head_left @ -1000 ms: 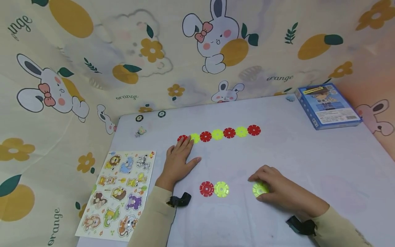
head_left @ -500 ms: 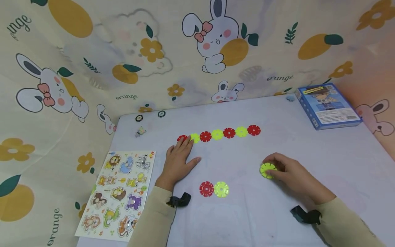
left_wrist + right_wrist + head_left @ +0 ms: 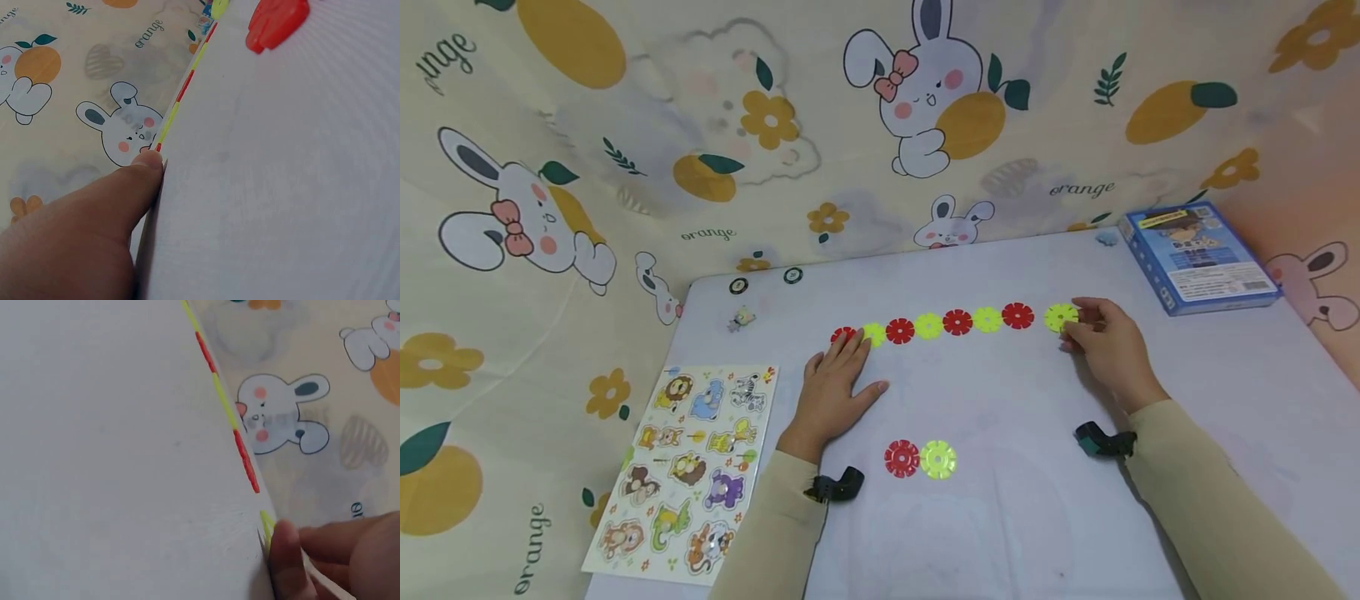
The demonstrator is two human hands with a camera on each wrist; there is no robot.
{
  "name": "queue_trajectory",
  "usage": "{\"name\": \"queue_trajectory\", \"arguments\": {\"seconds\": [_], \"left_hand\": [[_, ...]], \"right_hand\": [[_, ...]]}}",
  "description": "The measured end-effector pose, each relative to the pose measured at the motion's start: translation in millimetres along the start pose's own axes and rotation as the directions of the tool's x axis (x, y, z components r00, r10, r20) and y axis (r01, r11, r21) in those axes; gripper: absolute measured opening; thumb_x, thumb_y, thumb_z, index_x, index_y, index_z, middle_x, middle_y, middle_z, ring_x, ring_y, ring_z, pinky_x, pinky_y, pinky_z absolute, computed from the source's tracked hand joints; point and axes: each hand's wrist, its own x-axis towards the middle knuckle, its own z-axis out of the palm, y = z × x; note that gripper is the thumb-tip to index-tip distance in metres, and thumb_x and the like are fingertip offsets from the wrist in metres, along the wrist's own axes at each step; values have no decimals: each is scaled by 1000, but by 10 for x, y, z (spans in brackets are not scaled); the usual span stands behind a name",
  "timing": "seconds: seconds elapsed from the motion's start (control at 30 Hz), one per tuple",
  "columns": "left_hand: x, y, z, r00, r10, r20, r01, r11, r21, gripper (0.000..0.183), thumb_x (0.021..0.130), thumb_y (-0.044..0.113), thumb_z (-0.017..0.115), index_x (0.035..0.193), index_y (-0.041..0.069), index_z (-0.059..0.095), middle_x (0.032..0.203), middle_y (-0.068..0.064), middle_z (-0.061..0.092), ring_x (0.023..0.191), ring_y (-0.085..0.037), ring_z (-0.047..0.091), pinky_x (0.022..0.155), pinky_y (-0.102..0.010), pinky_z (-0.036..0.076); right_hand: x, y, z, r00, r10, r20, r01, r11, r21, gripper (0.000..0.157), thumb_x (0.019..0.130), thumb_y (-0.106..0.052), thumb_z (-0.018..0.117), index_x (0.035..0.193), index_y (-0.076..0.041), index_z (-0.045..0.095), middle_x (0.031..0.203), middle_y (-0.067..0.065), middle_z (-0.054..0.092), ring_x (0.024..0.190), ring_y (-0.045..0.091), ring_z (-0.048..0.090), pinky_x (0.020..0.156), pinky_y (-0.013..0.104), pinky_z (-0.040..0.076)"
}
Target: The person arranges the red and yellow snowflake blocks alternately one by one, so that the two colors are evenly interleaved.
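A row of red and yellow-green notched plastic discs, such as the red disc (image 3: pixel 957 322) in its middle, runs across the far part of the table. My left hand (image 3: pixel 837 402) rests with fingers stretched out, its fingertips on the leftmost red disc (image 3: pixel 840 335) and partly covering the yellow-green one beside it. At the right end, my right hand (image 3: pixel 1114 350) pinches a yellow-green disc (image 3: pixel 1057 317) between thumb and fingers. A small gap parts it from the last red disc (image 3: pixel 1018 316); the right wrist view also shows this gap. That held disc (image 3: pixel 266 526) is slightly tilted there.
Nearer the front, another red disc (image 3: pixel 902 459) and a yellow-green disc (image 3: pixel 938 460) lie side by side. An animal sticker sheet (image 3: pixel 681 475) lies at left. A blue box (image 3: pixel 1198 258) stands at back right. Small black rings (image 3: pixel 739 286) sit at back left.
My right hand has carried the yellow-green disc from the front of the table away from me and slightly right, to the row's right end. The left hand has stayed in place.
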Motion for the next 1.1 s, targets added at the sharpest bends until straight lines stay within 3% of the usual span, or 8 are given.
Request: {"name": "queue_trajectory", "arguments": {"seconds": [0.07,0.17,0.33,0.4,0.5,0.67,1.1], "left_hand": [[3,3,-7,1000,1,2,-1,1000,-3,81,87,70,42,152,23,30,157,6,20,144,-20,8,109,-54,14],[4,4,-16,1000,1,8,-1,1000,-4,82,87,71,41,152,23,30,157,6,19,144,-20,8,109,-54,13],[5,-8,-33,1000,-4,10,4,1000,-6,81,87,70,42,152,23,30,157,7,19,144,-20,8,109,-54,13],[6,-14,-33,1000,-6,10,6,1000,-7,81,87,70,43,152,23,30,157,7,19,144,-20,9,109,-54,13],[6,-20,-21,1000,-5,13,5,1000,-9,81,87,69,43,152,24,29,157,7,18,144,-20,8,109,-54,13],[0,-22,-3,1000,4,7,-4,1000,-18,80,87,68,43,152,23,29,157,6,19,144,-20,9,108,-54,13],[9,-15,18,1000,12,2,-12,1000,-9,80,88,70,40,152,22,30,157,6,19,144,-20,9,109,-52,13]], "right_hand": [[7,-10,31,999,-28,-25,27,999,-42,55,97,-35,56,145,-16,39,130,12,42,103,26,53,84,30,51],[-34,-18,78,994,-110,-7,107,974,-199,57,96,-35,57,145,-12,41,139,15,37,119,33,41,93,47,45],[-97,-22,161,966,-229,120,258,857,-446,65,94,-36,59,145,-3,38,151,22,22,137,43,11,101,65,24],[-96,-18,187,959,-243,144,283,820,-498,68,94,-39,58,147,-4,35,153,21,18,138,44,7,101,67,17],[-82,-10,217,955,-256,147,294,789,-539,70,93,-42,57,148,-6,34,154,21,15,137,45,6,98,69,13],[-62,-3,234,954,-259,153,299,769,-565,73,92,-46,57,149,-8,33,155,20,14,139,43,2,95,70,14],[-86,15,229,956,-246,158,291,763,-578,78,89,-54,57,150,-13,32,154,20,14,138,44,3,94,68,15]]}}
